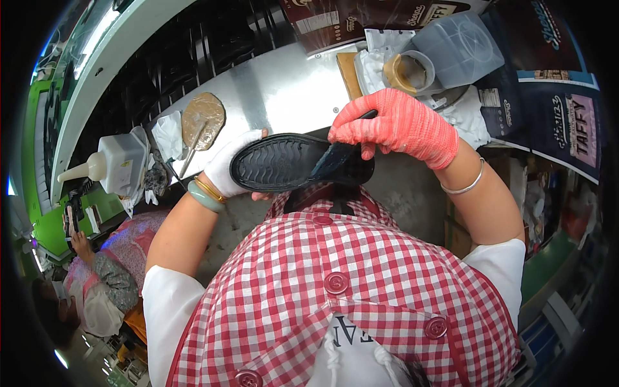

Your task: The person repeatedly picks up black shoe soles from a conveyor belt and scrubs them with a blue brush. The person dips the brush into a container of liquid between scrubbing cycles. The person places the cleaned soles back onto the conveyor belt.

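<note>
A red-and-white checked apron (335, 284) with red buttons is filling the lower frame, closest to the lens, as a person is working a black shoe sole (284, 162) just above it. The left hand (233, 164), in a white glove, is gripping the sole by its left end, fingers wrapping under the rim, and is holding it tread-up in the air over the front edge of the metal tabletop (284, 90). The right hand (396, 126), in a red knitted glove, is pressing down on the sole's right end, clenching around a dark, thin tool handle (367, 115) whose tip is hiding under the glove; what kind of tool it is cannot be made out. The sole's right end is looking wet and glossy beside those red fingers.

On the tabletop behind, an open round tin (409, 71) with a yellowish rim is sitting just beyond the right hand, a clear plastic tub (461, 48) beside it. To the left, a brown-smeared oval pad (203, 116) is lying near a white squeeze bottle (113, 164). The fisheye rim is darkening and bending the frame's edges, and the apron is covering the person's lap. At lower left another person (97, 271) in patterned clothing is sitting, partly cut off.
</note>
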Demonstrator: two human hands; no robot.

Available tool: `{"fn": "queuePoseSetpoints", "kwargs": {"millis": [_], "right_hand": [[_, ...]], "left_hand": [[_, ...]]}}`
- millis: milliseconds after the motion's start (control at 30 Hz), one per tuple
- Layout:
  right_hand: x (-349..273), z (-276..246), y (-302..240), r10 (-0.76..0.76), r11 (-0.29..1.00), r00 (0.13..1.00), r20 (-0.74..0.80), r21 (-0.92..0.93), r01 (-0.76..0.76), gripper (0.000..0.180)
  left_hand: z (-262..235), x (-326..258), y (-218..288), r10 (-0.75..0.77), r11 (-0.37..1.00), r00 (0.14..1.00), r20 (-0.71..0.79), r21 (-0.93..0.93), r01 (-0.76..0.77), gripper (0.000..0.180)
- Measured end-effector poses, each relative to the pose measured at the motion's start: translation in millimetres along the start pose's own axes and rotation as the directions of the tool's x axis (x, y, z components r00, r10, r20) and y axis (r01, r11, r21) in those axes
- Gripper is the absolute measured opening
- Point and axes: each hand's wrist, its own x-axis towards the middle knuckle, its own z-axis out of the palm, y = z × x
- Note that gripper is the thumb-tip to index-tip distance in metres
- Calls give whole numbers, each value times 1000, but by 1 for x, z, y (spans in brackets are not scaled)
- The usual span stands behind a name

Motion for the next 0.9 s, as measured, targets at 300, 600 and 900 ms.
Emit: {"fn": "queuePoseSetpoints", "kwargs": {"millis": [300, 600, 900], "right_hand": [[-29, -2, 20, -45, 988, 988, -146, 140, 65, 24], [-4, 46, 3, -728, 613, 681, 79, -370, 698, 21], [-9, 53, -13, -766, 548, 375, -522, -226, 805, 24]], "left_hand": [[3, -1, -10, 13, 1000, 1000, -13, 25, -12, 64], [28, -13, -4, 143, 990, 987, 76, 4, -144, 58], [-31, -65, -32, 651, 759, 729, 212, -158, -632, 52]]}}
